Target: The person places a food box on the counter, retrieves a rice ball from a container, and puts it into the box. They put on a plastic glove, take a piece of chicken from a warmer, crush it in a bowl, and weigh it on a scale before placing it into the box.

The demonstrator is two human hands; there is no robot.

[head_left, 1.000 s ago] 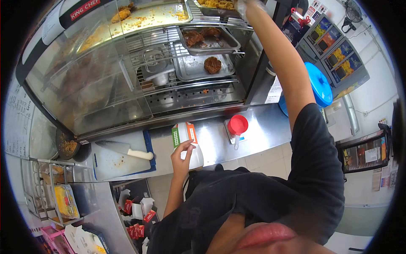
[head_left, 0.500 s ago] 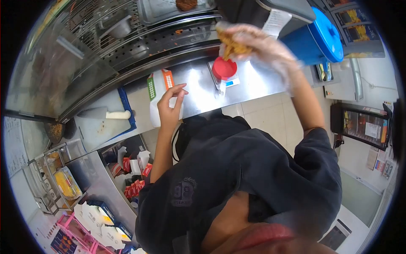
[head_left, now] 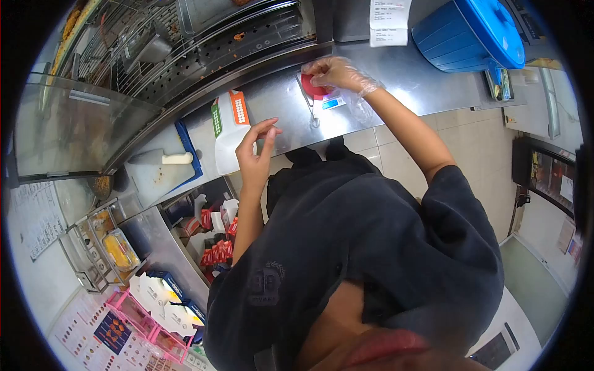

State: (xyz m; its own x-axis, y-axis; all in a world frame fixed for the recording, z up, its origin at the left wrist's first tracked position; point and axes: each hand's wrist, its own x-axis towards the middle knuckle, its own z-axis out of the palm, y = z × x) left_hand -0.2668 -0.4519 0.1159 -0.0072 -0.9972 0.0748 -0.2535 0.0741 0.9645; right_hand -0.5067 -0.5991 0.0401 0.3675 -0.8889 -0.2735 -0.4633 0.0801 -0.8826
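My right hand, in a clear plastic glove, reaches down over a small red cup with its fingers curled into the top. What the fingers hold, if anything, is hidden by the hand. The cup stands on a digital scale with a lit blue display. My left hand is bare and hovers in front of the counter edge, thumb and fingers apart, nothing in it. Beside it lies a long white paper box with orange and green printed flaps.
A white-handled knife lies on a cutting board at the left. A blue lidded bucket stands at the back right, near a hanging receipt. Behind the counter is a warming cabinet with a perforated tray. Red cartons fill a lower shelf.
My right hand has come down and left, from above the red cup to its rim. The golden fried food it held is out of sight. My left hand stays much the same.
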